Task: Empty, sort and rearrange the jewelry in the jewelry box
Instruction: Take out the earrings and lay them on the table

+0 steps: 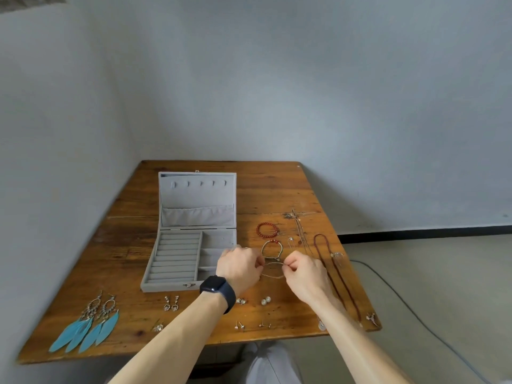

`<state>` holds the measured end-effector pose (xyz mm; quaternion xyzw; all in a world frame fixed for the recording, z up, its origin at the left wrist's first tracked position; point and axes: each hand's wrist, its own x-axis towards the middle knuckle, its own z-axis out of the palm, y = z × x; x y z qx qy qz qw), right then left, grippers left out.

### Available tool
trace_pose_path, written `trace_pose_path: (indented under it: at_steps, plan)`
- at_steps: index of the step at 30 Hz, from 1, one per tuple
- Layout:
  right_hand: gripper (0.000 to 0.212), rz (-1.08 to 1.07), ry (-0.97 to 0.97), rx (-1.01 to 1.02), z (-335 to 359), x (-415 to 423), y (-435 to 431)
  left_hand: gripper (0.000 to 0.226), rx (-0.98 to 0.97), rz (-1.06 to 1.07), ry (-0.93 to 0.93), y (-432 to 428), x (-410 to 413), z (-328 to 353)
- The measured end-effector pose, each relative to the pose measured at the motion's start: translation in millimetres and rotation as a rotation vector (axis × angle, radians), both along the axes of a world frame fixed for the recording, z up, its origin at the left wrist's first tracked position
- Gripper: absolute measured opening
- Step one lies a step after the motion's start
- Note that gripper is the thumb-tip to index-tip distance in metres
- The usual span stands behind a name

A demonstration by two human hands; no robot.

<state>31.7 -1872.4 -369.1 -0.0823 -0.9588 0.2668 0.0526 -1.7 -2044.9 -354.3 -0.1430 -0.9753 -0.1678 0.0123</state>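
Left hand point(239, 266), watch on wrist, and right hand point(304, 274): each pinching one end of thin silver chain point(273, 262), held just right of open jewelry box point(169, 286), mid table point(133, 245). Chain: light, limp, tangle-prone, likely fragile; best held at ends or clasp. Other pieces laid out around. No legible writing

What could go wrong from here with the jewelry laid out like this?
The thin chain, pinched between left hand and right hand, could kink or tangle. The right forearm passes over the dark red cord necklace and might drag it. The small charm near the table corner could get knocked off.
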Motion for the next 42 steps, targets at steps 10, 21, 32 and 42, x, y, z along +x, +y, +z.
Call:
trace_pose_path:
  at_steps: [10,21,32,42]
  plan:
    - [0.012,0.050,0.106,0.221,-12,-9,-3,0.028,-0.538,-0.136,0.125,-21,-13,4]
    - [0.022,0.104,0.037,0.206,-2,-4,9,0.020,-0.320,-0.099,0.042,-19,-14,11]
    - [0.022,0.268,0.048,-0.647,40,43,-26,0.011,0.537,-0.200,-0.325,-54,21,61]
    - [0.009,0.413,-0.024,-0.647,42,87,-69,0.016,0.766,-0.174,-0.410,-92,84,52]
